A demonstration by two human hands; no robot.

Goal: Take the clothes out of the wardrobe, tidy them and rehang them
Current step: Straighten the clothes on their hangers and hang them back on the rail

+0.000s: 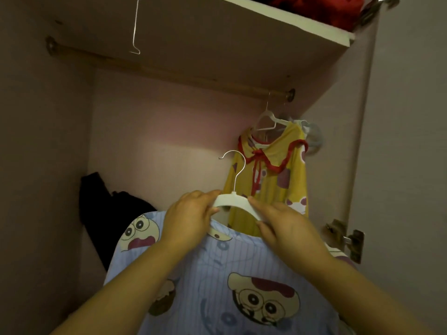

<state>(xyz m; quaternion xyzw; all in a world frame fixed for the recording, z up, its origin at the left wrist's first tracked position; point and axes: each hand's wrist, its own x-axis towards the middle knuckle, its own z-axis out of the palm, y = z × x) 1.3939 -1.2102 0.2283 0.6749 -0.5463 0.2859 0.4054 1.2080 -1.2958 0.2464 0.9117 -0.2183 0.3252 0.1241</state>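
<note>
The open wardrobe [157, 131] has pinkish inner walls. A white-edged upper shelf [302, 25] forms its ceiling, and a round wooden hanging rail [169, 73] runs just beneath the shelf from the left wall to the right.

The pale blue striped pyjama top with cartoon faces [212, 274] fills the lower centre of the view, in front of the wardrobe opening and well below the rail. Its neckline sits on the white plastic hanger with a metal hook [232, 199]. The hook points up and to the left and is not on the rail.

A yellow garment with red collar trim and a red tie [273, 189] hangs at the right end of the rail. A heap of black clothing [108, 213] lies low in the back left corner. Red fabric [319, 8] rests on top of the shelf.

Both hands hold the hanger. The left hand [188, 216] grips the left arm, with its fingers over the top and its thumb beneath. The right hand [287, 226] pinches the right arm between its fingers and thumb.

A metal door hinge [348, 238] is fixed to the right side panel. A thin wire hook [135, 27] hangs at upper left.
</note>
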